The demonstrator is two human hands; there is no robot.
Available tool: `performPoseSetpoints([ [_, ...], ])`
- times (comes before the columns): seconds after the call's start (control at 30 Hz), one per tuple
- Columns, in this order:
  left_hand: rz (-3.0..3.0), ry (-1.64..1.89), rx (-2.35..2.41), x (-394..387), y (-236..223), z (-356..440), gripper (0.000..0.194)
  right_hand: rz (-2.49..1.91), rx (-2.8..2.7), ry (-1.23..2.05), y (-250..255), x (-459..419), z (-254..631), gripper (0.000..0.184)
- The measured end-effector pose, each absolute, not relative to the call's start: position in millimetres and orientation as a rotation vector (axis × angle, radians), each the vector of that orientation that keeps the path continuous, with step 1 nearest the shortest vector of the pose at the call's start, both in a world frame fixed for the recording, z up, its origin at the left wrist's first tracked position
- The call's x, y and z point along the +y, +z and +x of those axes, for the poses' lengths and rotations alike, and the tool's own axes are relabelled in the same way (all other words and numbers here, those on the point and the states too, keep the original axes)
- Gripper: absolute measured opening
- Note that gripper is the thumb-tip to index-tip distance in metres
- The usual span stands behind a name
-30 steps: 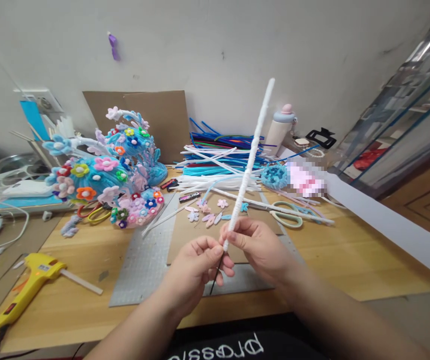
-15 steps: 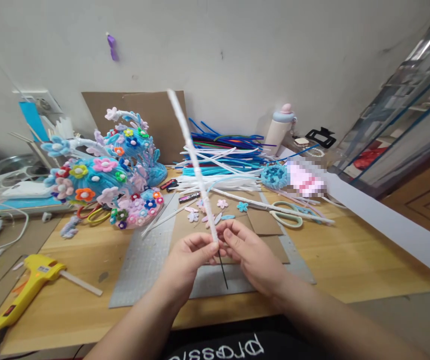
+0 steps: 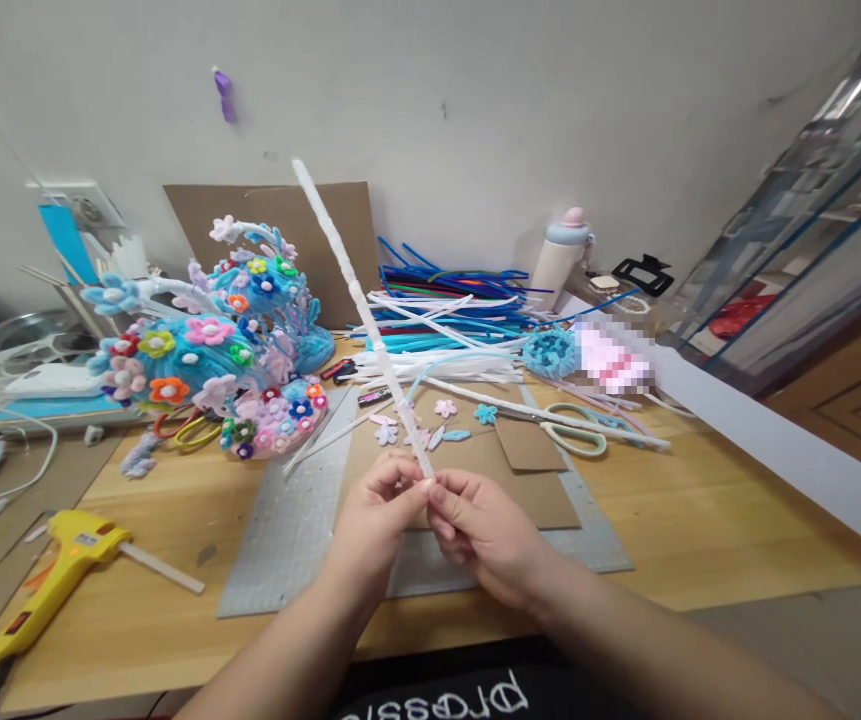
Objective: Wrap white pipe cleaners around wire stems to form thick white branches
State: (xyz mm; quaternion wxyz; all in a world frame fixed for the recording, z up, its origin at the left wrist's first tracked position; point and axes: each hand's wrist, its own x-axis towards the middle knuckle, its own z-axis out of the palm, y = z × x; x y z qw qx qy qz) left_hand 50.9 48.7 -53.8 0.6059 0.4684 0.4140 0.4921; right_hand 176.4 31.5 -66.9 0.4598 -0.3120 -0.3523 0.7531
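A long white stem wrapped in fuzzy pipe cleaner (image 3: 344,262) leans up and to the left in front of me. My left hand (image 3: 383,515) pinches its lower end between thumb and fingers. Right beside it, my right hand (image 3: 479,520) is closed at the same end, its thumb meeting the left fingertips. The stem's bottom tip is hidden by the fingers. Beyond my hands, small pipe cleaner flowers, such as a pink one (image 3: 446,408) and a blue one (image 3: 485,413), and small leaf shapes lie on the cardboard (image 3: 550,505).
A yellow glue gun (image 3: 55,575) lies at left on the table. Pipe cleaner flower arrangements (image 3: 197,365) stand behind it. Pipe cleaner bundles (image 3: 437,340), scissors (image 3: 576,437) and a bottle (image 3: 559,262) are farther back. A grey cutting mat (image 3: 272,560) lies under the cardboard.
The white stem has tilted further left. My right hand has moved down and closed at its lower end. The thin dark wire that stuck out below no longer shows.
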Motion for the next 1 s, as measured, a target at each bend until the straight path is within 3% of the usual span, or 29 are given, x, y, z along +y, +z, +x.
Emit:
performPoseSetpoints([
  [0.23, 1.034, 0.987, 0.922, 65.0, -42.3, 49.5, 0.016, -0.746, -0.905, 1.678, -66.4, 40.7, 175.6, 0.030],
  [0.47, 1.125, 0.895, 0.850, 76.6, -46.9, 51.5, 0.016, -0.481, -0.610, 2.116, -69.4, 45.5, 189.8, 0.021],
  [0.63, 1.106, 0.920, 0.850, 73.3, -61.3, 51.9, 0.019, -0.469, -0.600, 2.193, -80.9, 44.9, 191.3, 0.021],
  [1.0, 1.370, 1.046, 1.106, 74.2, -59.0, 46.3, 0.019, -0.867, -0.955, 1.716, -92.9, 38.0, 178.5, 0.024],
])
